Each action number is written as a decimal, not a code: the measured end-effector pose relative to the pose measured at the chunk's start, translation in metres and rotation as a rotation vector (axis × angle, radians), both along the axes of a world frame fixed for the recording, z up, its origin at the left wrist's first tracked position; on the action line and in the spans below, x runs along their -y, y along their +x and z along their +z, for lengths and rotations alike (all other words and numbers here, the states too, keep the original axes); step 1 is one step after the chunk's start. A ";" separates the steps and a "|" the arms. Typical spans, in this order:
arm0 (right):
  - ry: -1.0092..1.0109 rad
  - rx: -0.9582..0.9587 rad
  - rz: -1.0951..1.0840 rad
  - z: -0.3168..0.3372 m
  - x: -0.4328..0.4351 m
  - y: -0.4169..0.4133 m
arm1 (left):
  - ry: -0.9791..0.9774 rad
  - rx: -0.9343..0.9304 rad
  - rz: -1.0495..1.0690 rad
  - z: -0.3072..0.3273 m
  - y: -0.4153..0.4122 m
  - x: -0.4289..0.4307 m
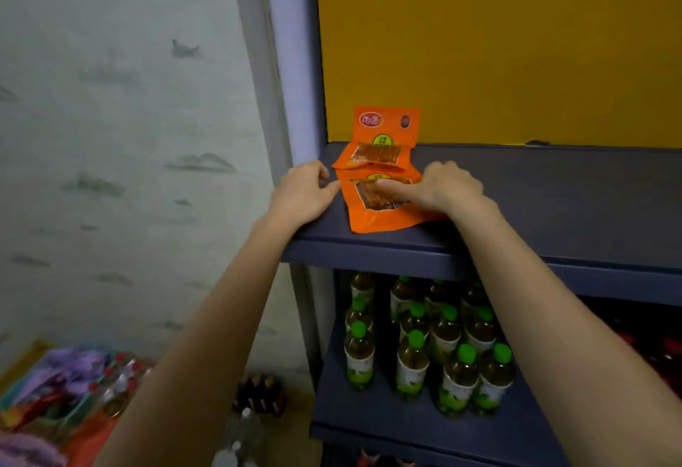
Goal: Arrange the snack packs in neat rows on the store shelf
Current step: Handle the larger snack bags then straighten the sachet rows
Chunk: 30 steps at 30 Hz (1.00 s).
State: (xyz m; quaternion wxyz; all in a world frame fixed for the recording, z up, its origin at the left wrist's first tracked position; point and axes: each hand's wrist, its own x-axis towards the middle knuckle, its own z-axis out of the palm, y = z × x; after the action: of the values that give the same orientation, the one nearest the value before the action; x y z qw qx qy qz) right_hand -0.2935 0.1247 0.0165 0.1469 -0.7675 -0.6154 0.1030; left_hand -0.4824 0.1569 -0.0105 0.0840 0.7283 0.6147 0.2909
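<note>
**Clerk:** Item 1, nearest: green-capped bottles point(413, 359), lower shelf, standing in ranks below the work area.

**Checker:** Risk?

**Clerk:** They are what a dropped pack would land among.

**Checker:** Item 2?

**Clerk:** Left hand point(300, 191), on the shelf board point(553, 200) at its left end. The fingers are curled and the thumb tip is at the front pack's left edge. Pinch or plain touch: cannot tell.

**Checker:** Item 3?

**Clerk:** Right hand point(443, 186). The forefinger point(391, 186) lies straight on the front pack, pressing. The other fingers are bent loosely, with no grasp visible.

**Checker:** The stock itself?

**Clerk:** Item 4, front snack pack point(372, 215), orange, flat, slightly skewed, lower corner near the board's front lip. Item 5, rear snack pack point(383, 127), same kind, top leaning on the yellow back panel point(498, 42), its foot meeting the front pack.

**Checker:** Hazards?

**Clerk:** Judged only. Slick film under one finger may swivel, leaving the row crooked. A pull forward could tip item 4 off the lip. A push back could shove item 5's foot, so that it slumps or rides over item 4.
</note>
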 end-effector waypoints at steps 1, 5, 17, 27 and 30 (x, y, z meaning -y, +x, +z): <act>-0.018 0.006 -0.010 0.001 -0.004 -0.003 | -0.031 -0.010 -0.002 0.000 0.005 -0.009; -0.082 -0.025 -0.030 0.004 -0.016 0.000 | -0.095 -0.017 0.026 0.001 0.020 -0.037; -0.100 -0.145 -0.094 0.003 0.011 0.096 | -0.387 -0.030 0.099 0.018 0.063 -0.104; 0.115 -0.115 -0.317 -0.006 0.054 0.168 | -0.613 0.229 0.022 0.025 0.089 -0.130; 0.223 -0.148 -0.368 -0.010 0.061 0.176 | -0.719 0.260 -0.071 0.032 0.086 -0.119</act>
State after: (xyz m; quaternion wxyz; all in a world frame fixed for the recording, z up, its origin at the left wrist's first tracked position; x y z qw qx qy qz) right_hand -0.1178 0.0632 0.0062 0.2919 -0.8363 -0.4599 0.0622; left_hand -0.3959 0.2755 0.0219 0.4213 0.6301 0.6362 0.1437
